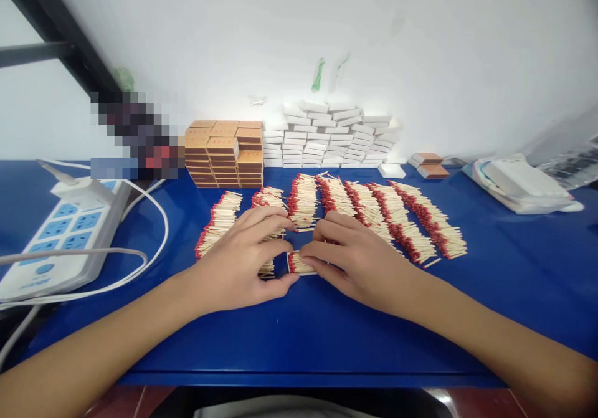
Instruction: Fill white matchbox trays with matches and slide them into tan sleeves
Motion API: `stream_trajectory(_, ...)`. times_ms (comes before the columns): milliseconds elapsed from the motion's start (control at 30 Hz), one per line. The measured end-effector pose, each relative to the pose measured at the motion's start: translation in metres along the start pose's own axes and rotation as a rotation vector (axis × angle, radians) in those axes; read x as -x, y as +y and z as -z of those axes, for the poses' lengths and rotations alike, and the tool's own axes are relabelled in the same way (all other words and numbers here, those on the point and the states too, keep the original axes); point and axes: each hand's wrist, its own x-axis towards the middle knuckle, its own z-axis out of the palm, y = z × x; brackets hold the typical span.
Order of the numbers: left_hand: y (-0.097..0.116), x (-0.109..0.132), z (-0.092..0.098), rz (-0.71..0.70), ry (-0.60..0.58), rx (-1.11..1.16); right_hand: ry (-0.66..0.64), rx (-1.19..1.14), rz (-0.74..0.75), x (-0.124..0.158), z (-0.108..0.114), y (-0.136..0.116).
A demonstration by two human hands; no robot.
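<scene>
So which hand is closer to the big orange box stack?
Left. The left hand is in front of the orange stack, matches between; the right hand sits farther away, rightward.

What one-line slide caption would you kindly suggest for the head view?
Left hand and right hand at a match-filled tray, before loose red-tipped matches and stacked boxes.

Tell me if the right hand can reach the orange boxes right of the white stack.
Probably yes: only low match rows seem to lie between the right hand and the orange boxes.

On the table [280,337], matches [337,197] lie before stacked matchboxes [223,156], a power strip [58,237] to their left
</scene>
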Motion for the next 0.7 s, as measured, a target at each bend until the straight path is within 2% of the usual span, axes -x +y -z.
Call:
stream_trajectory(367,-0.001,0.001,0.0,-0.002,0.023,-0.001,-0.029,-0.025,0.012,0.002,0.003,-0.003)
stream_trajectory(567,-0.001,0.003,0.002,0.011,-0.002,-0.023,0.143,0.028,-0.012,0.001,0.019,0.017)
stream_trajectory(700,-0.001,0.004,0.001,0.025,0.003,-0.044,0.268,0.125,-0.169,0.007,0.041,0.053)
